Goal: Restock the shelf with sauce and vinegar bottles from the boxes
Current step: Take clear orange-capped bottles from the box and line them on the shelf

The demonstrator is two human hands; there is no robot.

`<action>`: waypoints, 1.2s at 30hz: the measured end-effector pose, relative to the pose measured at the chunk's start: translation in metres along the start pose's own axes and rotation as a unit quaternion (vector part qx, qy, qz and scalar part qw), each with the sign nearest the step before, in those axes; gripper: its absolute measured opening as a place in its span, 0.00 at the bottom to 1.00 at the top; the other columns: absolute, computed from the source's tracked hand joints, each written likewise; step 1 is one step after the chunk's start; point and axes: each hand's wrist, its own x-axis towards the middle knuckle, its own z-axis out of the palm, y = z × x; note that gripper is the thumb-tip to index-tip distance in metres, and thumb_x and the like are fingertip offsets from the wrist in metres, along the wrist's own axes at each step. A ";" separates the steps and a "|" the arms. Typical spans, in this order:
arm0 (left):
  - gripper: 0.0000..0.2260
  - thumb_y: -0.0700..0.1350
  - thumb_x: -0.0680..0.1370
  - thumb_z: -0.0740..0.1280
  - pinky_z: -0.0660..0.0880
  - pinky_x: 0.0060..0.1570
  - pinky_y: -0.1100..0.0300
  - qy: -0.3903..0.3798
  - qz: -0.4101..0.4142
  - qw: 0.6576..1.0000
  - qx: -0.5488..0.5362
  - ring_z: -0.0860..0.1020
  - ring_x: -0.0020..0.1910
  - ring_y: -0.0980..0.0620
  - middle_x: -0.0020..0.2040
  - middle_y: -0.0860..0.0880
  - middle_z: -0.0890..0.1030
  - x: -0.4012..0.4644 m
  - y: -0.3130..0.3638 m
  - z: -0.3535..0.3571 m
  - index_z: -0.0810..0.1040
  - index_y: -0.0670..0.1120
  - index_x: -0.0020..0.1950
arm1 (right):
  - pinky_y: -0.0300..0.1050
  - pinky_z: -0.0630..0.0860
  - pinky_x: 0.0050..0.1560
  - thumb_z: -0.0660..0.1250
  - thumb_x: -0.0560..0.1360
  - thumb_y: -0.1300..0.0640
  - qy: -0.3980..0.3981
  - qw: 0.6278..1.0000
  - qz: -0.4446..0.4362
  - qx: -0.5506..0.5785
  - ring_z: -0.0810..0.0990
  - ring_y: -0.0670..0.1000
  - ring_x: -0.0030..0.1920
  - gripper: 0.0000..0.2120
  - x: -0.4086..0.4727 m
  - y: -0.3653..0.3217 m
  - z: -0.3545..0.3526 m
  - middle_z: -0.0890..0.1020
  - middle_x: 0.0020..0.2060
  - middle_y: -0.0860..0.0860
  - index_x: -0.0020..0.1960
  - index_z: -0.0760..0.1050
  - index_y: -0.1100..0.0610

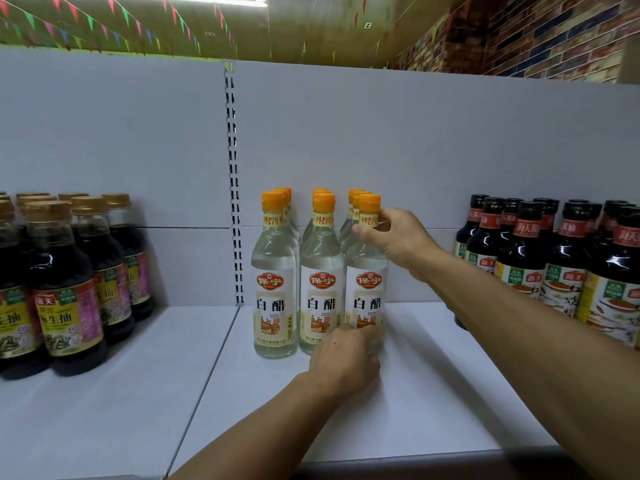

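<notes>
Both hands on the front right vinegar bottle (366, 271) at the centre of the white shelf (433, 393).

The right hand (398, 239) grips the bottle's neck just under its orange cap (370, 202), fingers curled round it; the left hand (343, 363) wraps the bottle's base low in the frame. It stands upright beside two other front vinegar bottles (298, 282), with more rows behind. Dark sauce bottles (65, 289) stand at the left edge, and other dark bottles (561, 258) at the right.
</notes>
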 end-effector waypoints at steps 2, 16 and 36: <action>0.23 0.46 0.79 0.65 0.70 0.69 0.47 -0.003 0.000 1.000 0.002 0.70 0.70 0.42 0.72 0.46 0.72 0.000 0.000 0.000 0.68 0.55 0.74 | 0.50 0.77 0.54 0.69 0.75 0.47 0.000 1.000 0.003 0.002 0.79 0.51 0.53 0.16 -0.002 -0.001 -0.001 0.81 0.53 0.50 0.59 0.75 0.54; 0.14 0.44 0.77 0.66 0.75 0.63 0.49 0.011 -0.018 0.999 -0.031 0.78 0.62 0.44 0.63 0.45 0.80 -0.015 0.009 -0.021 0.79 0.48 0.63 | 0.54 0.76 0.59 0.71 0.75 0.50 0.024 0.997 0.024 -0.065 0.76 0.54 0.61 0.30 -0.037 0.003 -0.010 0.75 0.64 0.53 0.73 0.63 0.52; 0.11 0.47 0.80 0.64 0.78 0.55 0.52 0.129 -0.013 0.989 -0.077 0.80 0.52 0.50 0.55 0.48 0.84 -0.102 0.084 -0.036 0.83 0.46 0.57 | 0.48 0.73 0.59 0.65 0.78 0.50 -0.007 0.988 -0.055 -0.147 0.75 0.51 0.61 0.20 -0.152 0.005 -0.048 0.77 0.63 0.51 0.68 0.71 0.52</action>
